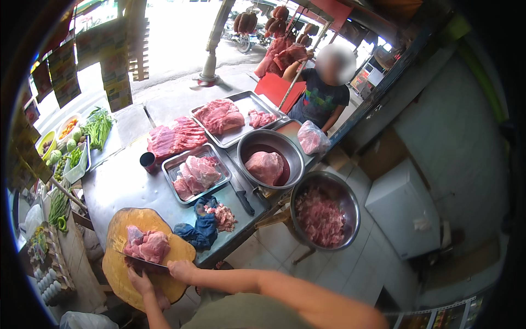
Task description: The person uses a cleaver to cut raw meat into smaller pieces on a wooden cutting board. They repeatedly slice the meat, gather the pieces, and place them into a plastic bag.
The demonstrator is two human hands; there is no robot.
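My right hand (182,272) is closed around the handle of a knife (150,265). Its dark, broad blade lies along the near side of a chunk of raw meat (147,244) on a round wooden chopping block (118,274). My left hand (141,282) is beside the blade on the near side, fingers bent and closed. What they grip, if anything, is too small to make out. A pinkish bit of meat (163,299) shows next to that hand.
A metal table (115,189) carries meat trays (241,137), a blue cloth (200,233), meat scraps (223,217), a second knife (244,200) and a dark cup (148,161). Two steel basins (298,151) (355,216) hold meat. Vegetables (98,129) sit left; a person (323,101) stands across.
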